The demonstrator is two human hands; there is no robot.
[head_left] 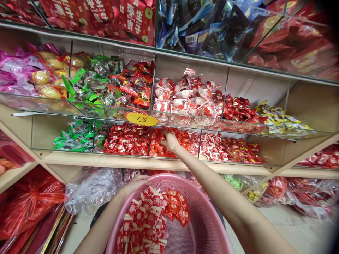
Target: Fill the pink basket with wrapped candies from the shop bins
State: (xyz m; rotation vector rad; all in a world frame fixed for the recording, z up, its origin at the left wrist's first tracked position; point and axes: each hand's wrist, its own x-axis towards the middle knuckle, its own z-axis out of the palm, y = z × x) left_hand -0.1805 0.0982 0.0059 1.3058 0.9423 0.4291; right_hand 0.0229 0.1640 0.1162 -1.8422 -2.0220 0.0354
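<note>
Though crowded, candies (186, 139) on partitioned shelves (106, 160).

A yellow price tag (142, 119) marked "15" is fronting the middle shelf (312, 102), where pink-purple packets (16, 72), red-and-white wrapped candies (185, 94) and yellow packets (278, 116) are lying heaped. Blue packets (206, 30) are crowding the upper shelf (212, 62); below, a red plastic bag (29, 201) is resting near a clear plastic bag (92, 190).
</note>
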